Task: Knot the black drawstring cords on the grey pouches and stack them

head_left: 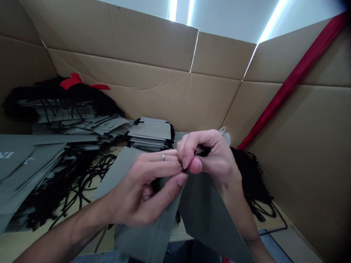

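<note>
My left hand, with a ring on one finger, is closed in a pinch. Its thumb and fingertips meet my right hand, whose thumb and index finger are pinched too. Between the fingertips a small bit of black cord shows; most of it is hidden by the fingers. Right below hangs a grey paper bag, its panels spread on both sides of the pinch. Whether my left fingers also grip the bag's edge I cannot tell.
Stacked grey bags with black cords stand at the back. Larger piles of grey bags fill the left. Loose black cords lie on the table; a black cord bundle sits right. Cardboard walls and a red strip surround the table.
</note>
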### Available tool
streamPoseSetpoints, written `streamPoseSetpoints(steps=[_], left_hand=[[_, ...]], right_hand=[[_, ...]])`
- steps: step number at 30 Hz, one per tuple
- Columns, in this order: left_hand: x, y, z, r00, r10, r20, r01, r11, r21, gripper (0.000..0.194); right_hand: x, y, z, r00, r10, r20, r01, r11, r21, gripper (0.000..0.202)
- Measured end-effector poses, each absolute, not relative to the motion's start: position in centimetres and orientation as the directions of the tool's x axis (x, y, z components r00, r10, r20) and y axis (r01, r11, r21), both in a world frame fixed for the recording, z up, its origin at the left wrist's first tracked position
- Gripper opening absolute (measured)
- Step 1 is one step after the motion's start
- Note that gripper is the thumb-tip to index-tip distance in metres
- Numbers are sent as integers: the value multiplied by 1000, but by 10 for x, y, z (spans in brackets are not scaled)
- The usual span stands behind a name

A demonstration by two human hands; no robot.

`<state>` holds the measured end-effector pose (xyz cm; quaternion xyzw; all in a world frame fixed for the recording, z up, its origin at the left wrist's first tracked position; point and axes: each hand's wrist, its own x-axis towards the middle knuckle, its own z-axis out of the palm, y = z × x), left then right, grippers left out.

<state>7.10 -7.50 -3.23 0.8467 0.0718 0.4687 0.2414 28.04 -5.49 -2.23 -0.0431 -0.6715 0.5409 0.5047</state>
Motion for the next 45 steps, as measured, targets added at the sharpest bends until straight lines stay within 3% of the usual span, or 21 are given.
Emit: streamPoseSetpoints(steps=[5, 11, 17, 24, 29, 33, 37, 42, 45], left_hand=[[72, -75, -32, 514, 363, 777, -82, -881, 466, 34], [73, -71, -33, 491, 444, 750, 21, -866, 499, 30], [74, -68, -32, 523, 459, 718, 58, -859, 508, 29], [74, -66, -31, 545, 487, 682, 93, -844, 528, 35], [72, -61, -30, 508, 501, 700, 106, -843, 527, 38], [72, -57, -28, 450, 505, 736, 132, -853, 505, 35], [69, -51, -27, 254, 563, 787, 241, -824, 512, 31], [64, -34, -27, -171, 599, 782, 263, -737, 622, 31], [64, -26, -28, -274, 590, 759, 220, -730, 647, 31]], right_hand=[[284, -53, -19, -517, 578, 631, -451, 443, -775, 16], [299, -59, -9, -385, 715, 584, -163, 570, -806, 49], [292, -65, -5, -303, 741, 600, -41, 618, -785, 20], [289, -71, -5, -236, 718, 655, 59, 684, -727, 19], [294, -78, -2, -75, 679, 730, 101, 734, -672, 13], [300, -90, 3, -161, 715, 680, 249, 696, -673, 18], [311, -92, 4, -301, 756, 581, 382, 654, -653, 14], [325, -85, 3, -517, 781, 349, 419, 587, -693, 68], [323, -83, 3, -475, 830, 294, 570, 544, -616, 61]])
